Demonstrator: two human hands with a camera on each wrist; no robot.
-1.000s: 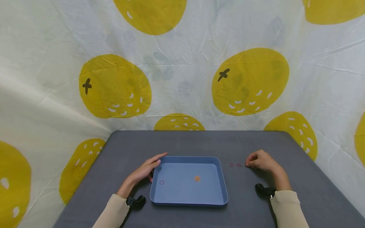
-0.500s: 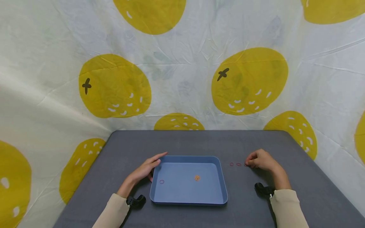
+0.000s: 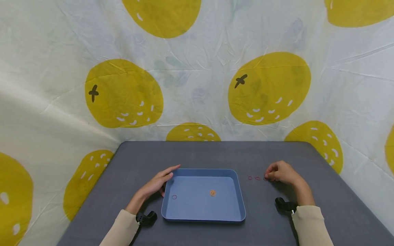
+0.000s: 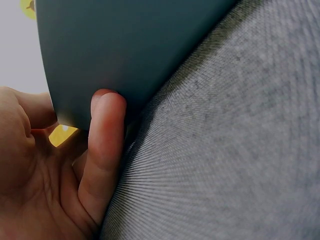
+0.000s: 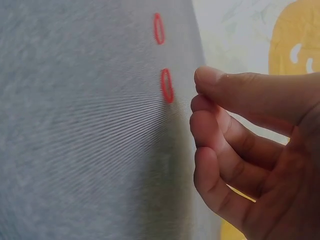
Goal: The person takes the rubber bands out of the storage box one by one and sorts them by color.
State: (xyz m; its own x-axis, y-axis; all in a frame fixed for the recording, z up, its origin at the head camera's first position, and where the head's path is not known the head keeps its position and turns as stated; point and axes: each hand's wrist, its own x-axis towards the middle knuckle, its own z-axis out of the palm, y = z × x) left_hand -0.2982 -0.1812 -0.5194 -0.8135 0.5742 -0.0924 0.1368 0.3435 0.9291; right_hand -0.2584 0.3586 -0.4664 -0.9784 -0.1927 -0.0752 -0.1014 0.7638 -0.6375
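Observation:
My left hand (image 3: 154, 185) holds the left wall of the blue tray (image 3: 203, 219) near its far corner, thumb over the rim and fingers outside. In the left wrist view, one finger (image 4: 106, 130) lies against the tray's outer wall. To the right of the tray, my right hand (image 3: 284, 174) pinches a small red rubber band (image 3: 264, 178) between thumb and index fingertips, most of it hidden. Two more red rubber bands, a nearer one (image 5: 166, 86) and a farther one (image 5: 158, 28), lie in a row on the table, left of the right hand in the head view.
Inside the tray lie another red band (image 3: 174, 197) at the left and a small orange cluster (image 3: 212, 193) right of the middle. The grey table (image 3: 197, 155) ends at a fruit-print cloth (image 3: 197, 95). A black device (image 3: 146, 218) is strapped on each wrist.
Slightly more of the red rubber band shows at the right fingertips than a second ago. The left hand and the tray stay in place.

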